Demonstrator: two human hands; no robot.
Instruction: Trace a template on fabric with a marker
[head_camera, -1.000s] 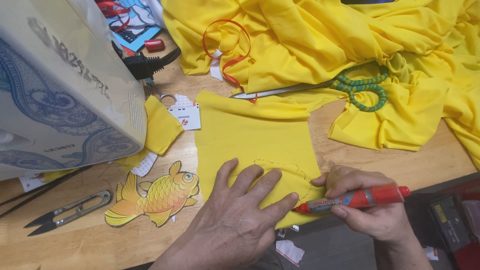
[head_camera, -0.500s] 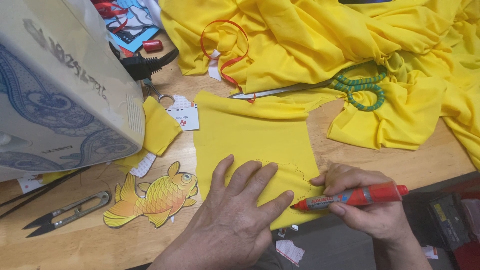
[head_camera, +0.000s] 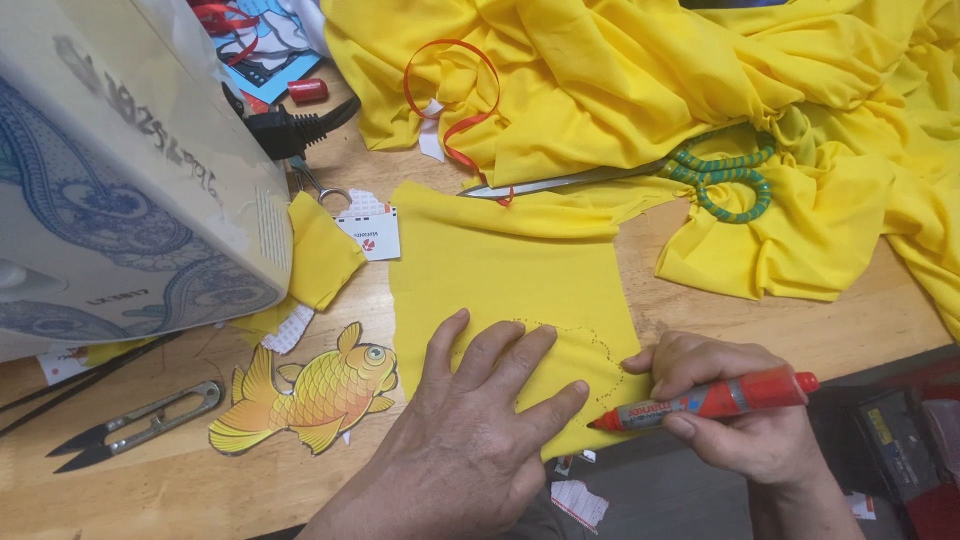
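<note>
Flat, fingers spread, left hand (head_camera: 470, 440) presses yellow cloth (head_camera: 500, 290); right hand (head_camera: 735, 415) grips red marker (head_camera: 710, 400), tip on it

light: bright, even, from overhead | shadows: soft, short | focus: sharp centre | edges: slight wide-angle bend

Worn wooden worktable (head_camera: 700, 300) (scratched, pale), evenly lit; dark floor area (head_camera: 660, 490) beyond its near edge.
</note>
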